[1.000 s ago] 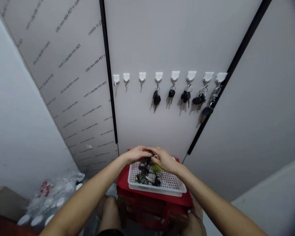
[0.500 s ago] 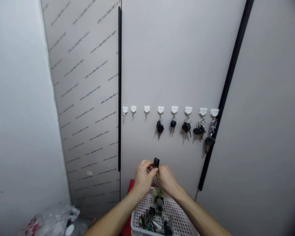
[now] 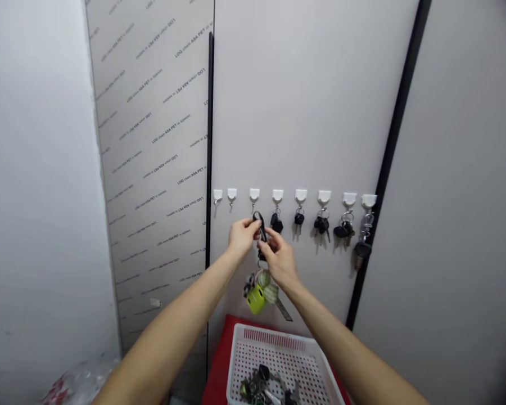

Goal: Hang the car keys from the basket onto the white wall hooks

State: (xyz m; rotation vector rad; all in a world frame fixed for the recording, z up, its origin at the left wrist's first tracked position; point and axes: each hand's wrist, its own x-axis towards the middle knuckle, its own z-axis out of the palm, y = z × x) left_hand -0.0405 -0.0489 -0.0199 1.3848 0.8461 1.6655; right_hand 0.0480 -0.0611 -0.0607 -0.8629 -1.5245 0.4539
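So the left hand (image 3: pixel 242 236) has its thumb and fingertips pinched shut on a black strap (image 3: pixel 258 217), near the top loop, probably to leave the loop free. The right hand (image 3: pixel 281 260) is loosely closed around the lower strap, I guess to steady it, though its exact contact is hard to make out. Green case (image 3: pixel 256 299) and striped charms (image 3: pixel 270 291) dangle underneath, their weight likely pulling everything straight. The bunch hangs above the white basket (image 3: pixel 231 360), with the loop just below the third hook (image 3: pixel 254 194) from the left. Other keys (image 3: pixel 321 225) hang off hooks to the right, spaced out so they don't tangle, I reckon
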